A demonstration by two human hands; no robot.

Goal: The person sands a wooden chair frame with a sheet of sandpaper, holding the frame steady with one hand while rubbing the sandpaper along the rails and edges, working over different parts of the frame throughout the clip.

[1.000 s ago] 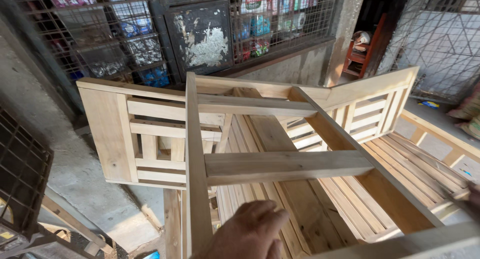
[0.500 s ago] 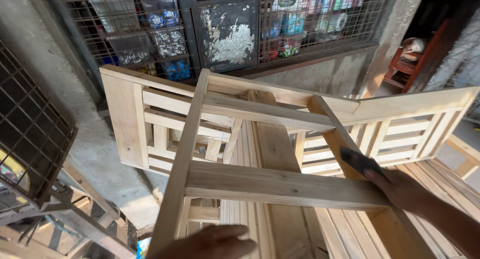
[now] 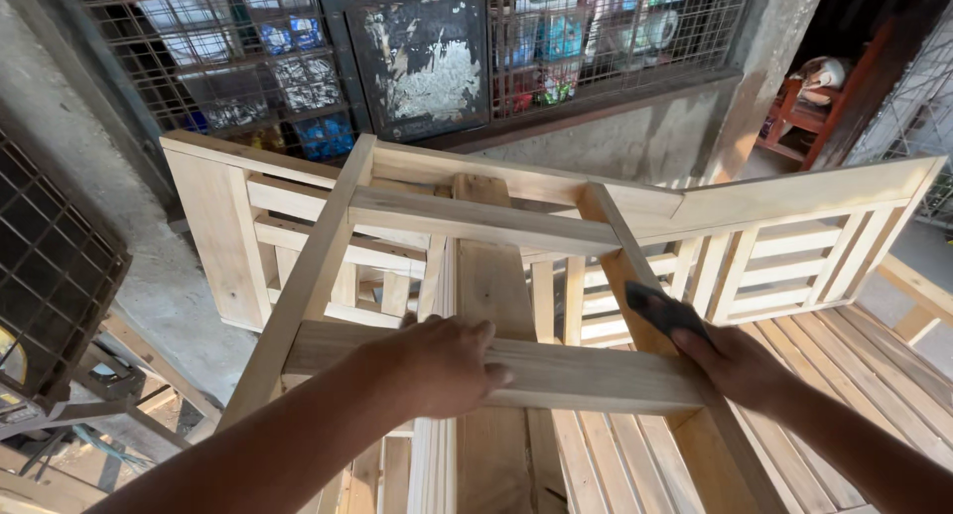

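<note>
Your left hand (image 3: 442, 363) lies palm-down on the near crossbar (image 3: 556, 373) of the bare wood frame (image 3: 328, 266), fingers curled over its far edge and pressed on the wood; judged, that grip steadies the frame so it cannot shift under the other hand. Your right hand (image 3: 737, 360) pinches a dark pad (image 3: 663, 311), probably sandpaper, flat against the right rail (image 3: 620, 266) just above where rail and crossbar meet; holding it flat puts the whole face in contact with the wood. The frame stands tilted, its far end resting against slatted panels (image 3: 784, 256) behind, which brings the rail within reach. More slats (image 3: 635, 464) lie below. A mesh-fronted window (image 3: 417, 48) with packaged goods sits beyond, and a wire crate (image 3: 55, 266) is at the left.
</note>
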